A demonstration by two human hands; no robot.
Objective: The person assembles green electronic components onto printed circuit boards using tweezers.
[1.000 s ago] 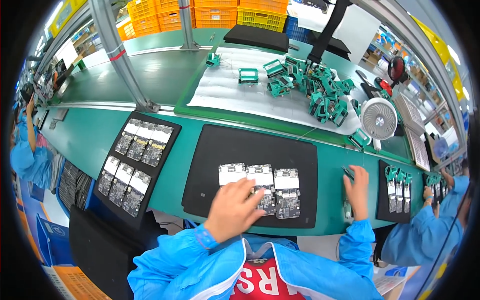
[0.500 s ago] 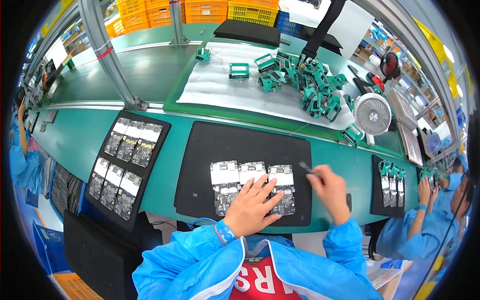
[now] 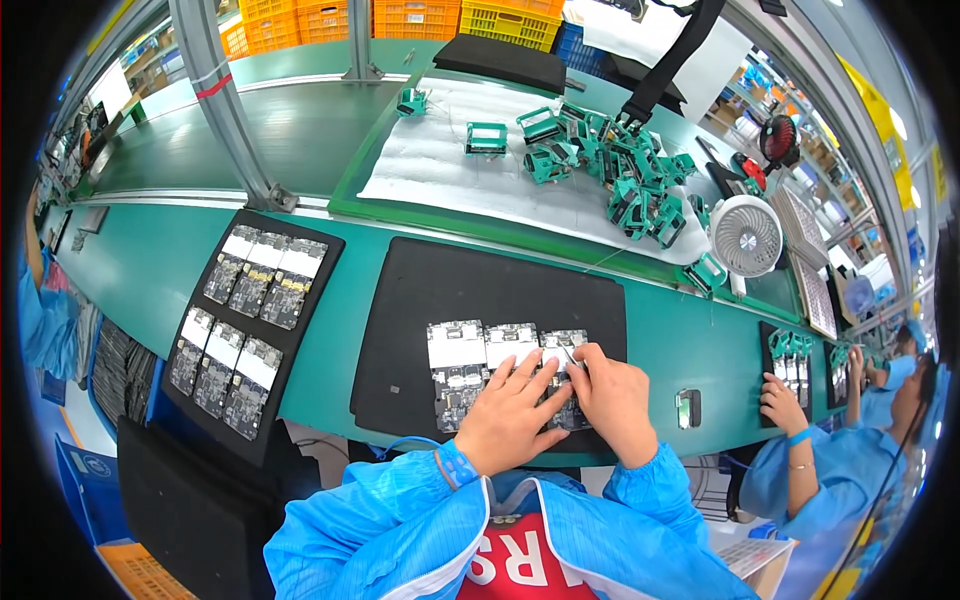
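Three circuit boards [image 3: 470,362] lie side by side on a black mat [image 3: 450,290] in front of me. My left hand [image 3: 510,415] rests flat on the middle and right boards with fingers spread. My right hand [image 3: 612,398] sits at the right board, pinching a thin metal tool [image 3: 572,357] whose tip touches that board. A blue strap circles my left wrist.
A black tray [image 3: 250,320] of several boards lies at left. Green fixtures [image 3: 610,170] crowd a white sheet beyond the mat, beside a small white fan [image 3: 745,236]. A small dark object [image 3: 687,407] lies right of my hand. A co-worker's hand [image 3: 780,405] works at right.
My right hand has come in from the right with the thin tool and now meets the right board. My left hand stays on the boards.
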